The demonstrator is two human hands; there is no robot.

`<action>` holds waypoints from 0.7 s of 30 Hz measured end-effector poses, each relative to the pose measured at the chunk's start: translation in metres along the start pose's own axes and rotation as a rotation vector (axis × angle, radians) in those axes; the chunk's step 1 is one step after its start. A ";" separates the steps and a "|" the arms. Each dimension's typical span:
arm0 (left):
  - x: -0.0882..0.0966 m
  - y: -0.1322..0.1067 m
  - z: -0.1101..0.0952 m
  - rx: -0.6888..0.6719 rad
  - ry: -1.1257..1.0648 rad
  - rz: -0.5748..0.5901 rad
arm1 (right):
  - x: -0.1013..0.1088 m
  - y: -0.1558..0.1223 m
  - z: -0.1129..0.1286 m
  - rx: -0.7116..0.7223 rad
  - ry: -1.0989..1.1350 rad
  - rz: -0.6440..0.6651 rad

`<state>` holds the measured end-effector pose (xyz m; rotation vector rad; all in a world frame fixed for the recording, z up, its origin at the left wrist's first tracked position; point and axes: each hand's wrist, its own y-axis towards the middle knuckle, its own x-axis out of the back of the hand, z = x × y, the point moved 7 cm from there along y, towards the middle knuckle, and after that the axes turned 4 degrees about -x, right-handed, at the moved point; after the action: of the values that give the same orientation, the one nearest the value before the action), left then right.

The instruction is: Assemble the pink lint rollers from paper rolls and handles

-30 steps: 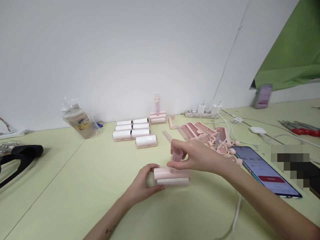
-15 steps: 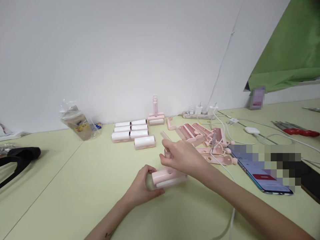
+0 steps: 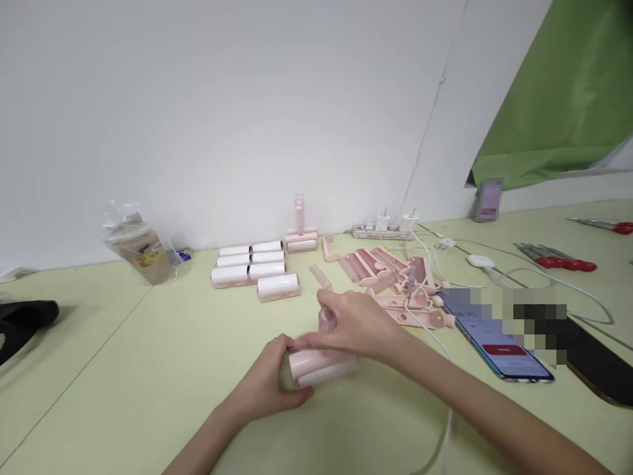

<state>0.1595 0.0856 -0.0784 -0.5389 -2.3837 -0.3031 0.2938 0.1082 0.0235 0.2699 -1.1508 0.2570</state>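
A pink lint roller (image 3: 321,364) with a white roll is between my hands in front of me, slightly smeared by motion. My right hand (image 3: 353,320) is closed round its upright handle, hiding much of it. At the roller's left end, my left hand (image 3: 264,379) curves its thumb and fingers about the head; part of the fingers is behind it. Just beyond my right hand lies a clear pink handle piece (image 3: 320,276). Pink plastic parts (image 3: 380,267) are heaped to the right. White paper rolls (image 3: 278,286) lie in rows to the left.
Another lint roller (image 3: 301,241) stands by the wall. A power strip (image 3: 380,232), white cables, a phone (image 3: 499,343) and red-handled tools (image 3: 566,262) occupy the right side. On the left are a bagged cup (image 3: 143,254) and a black object (image 3: 30,323).
The view has swung a little to the right. My right hand has turned on the handle and come lower toward the head. Both hands stay at the lint roller.
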 end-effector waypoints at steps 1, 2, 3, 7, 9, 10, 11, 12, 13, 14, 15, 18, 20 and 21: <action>0.000 0.000 0.001 0.001 -0.007 0.022 | 0.002 -0.001 -0.004 0.036 0.061 0.112; 0.000 0.000 0.002 0.003 -0.010 0.046 | 0.007 -0.002 -0.010 0.059 0.134 0.207; -0.001 0.000 0.002 0.006 -0.010 0.067 | 0.016 -0.002 -0.019 0.057 0.200 0.259; -0.003 -0.001 0.005 0.007 -0.012 0.069 | 0.065 0.010 -0.088 -0.164 0.015 0.022; -0.004 -0.001 0.006 0.001 -0.015 0.066 | 0.072 0.018 -0.125 -0.331 -0.262 -0.011; -0.004 -0.001 0.007 0.000 -0.015 0.068 | 0.070 0.023 -0.140 -0.387 -0.343 -0.002; -0.005 -0.001 0.007 0.001 -0.015 0.072 | 0.066 0.027 -0.153 -0.424 -0.400 0.015; -0.004 -0.001 0.008 0.004 -0.017 0.075 | 0.059 0.031 -0.163 -0.445 -0.431 0.039; -0.004 -0.001 0.009 0.007 -0.020 0.076 | 0.051 0.035 -0.170 -0.457 -0.446 0.061; -0.004 -0.001 0.009 0.011 -0.026 0.075 | 0.043 0.038 -0.176 -0.467 -0.464 0.088; -0.003 -0.001 0.010 0.015 -0.031 0.074 | 0.036 0.040 -0.181 -0.479 -0.480 0.113; -0.002 -0.001 0.009 0.015 -0.042 0.069 | 0.020 0.042 -0.188 -0.527 -0.512 0.143; -0.002 -0.001 0.008 0.017 -0.047 0.068 | 0.016 0.042 -0.190 -0.550 -0.508 0.130; -0.002 -0.001 0.007 0.023 -0.051 0.074 | 0.016 0.042 -0.190 -0.556 -0.493 0.122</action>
<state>0.1565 0.0864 -0.0853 -0.6299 -2.4063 -0.2310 0.4490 0.2131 -0.0311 -0.2454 -1.6766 -0.0366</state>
